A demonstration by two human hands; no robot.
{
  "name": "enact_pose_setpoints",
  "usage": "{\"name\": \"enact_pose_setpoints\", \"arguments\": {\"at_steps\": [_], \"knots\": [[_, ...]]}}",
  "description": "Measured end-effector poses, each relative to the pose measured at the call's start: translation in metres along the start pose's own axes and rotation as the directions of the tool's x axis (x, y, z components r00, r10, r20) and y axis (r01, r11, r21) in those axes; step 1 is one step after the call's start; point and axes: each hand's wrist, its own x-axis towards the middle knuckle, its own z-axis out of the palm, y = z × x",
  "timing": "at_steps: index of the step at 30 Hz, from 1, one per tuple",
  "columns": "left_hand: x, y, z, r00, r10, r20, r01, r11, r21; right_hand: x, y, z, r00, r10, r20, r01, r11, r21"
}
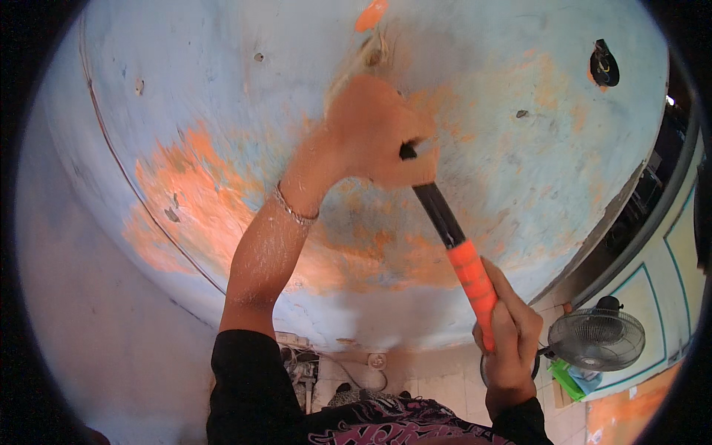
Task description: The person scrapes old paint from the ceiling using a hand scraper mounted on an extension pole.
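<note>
My right hand (512,334) is wrapped around the orange grip of a hammer-like tool (473,285) with a black shaft. The shaft slants up and left to my left hand, which hides most of its far end. My left hand (378,133) is closed and slightly blurred, raised close to the wall just below a chipped hole (376,52). What its fingers hold is hidden; a small dark patch shows between them. Pale dust covers my left forearm, and a thin bracelet (295,208) circles the wrist.
The pale blue wall (460,44) has worn orange patches and several small holes. A thin cable (122,163) runs down its left side. At upper right, wires show in a dark opening (604,67). A black fan (597,337) stands at lower right, near a green item (567,380).
</note>
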Motion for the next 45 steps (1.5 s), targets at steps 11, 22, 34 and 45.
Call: {"name": "enact_pose_setpoints", "arguments": {"at_steps": [11,22,34,45], "knots": [[-0.005,0.007,0.014,0.998,-0.028,-0.05,0.023,0.994,-0.104,-0.008,0.008,-0.006,0.999,-0.044,-0.002,0.044,0.998,-0.039],[-0.01,-0.002,0.005,0.997,-0.002,-0.079,-0.003,0.998,-0.063,0.003,0.005,0.006,0.999,-0.031,-0.024,0.03,0.999,-0.019],[-0.026,0.01,0.016,0.999,-0.027,0.024,0.027,0.999,-0.021,-0.016,0.01,0.004,0.999,0.006,0.039,-0.002,0.995,-0.096],[-0.021,0.0,0.001,0.997,-0.048,0.06,0.048,0.999,0.006,-0.013,0.005,0.012,1.0,0.003,0.011,-0.002,0.997,-0.072]]}}
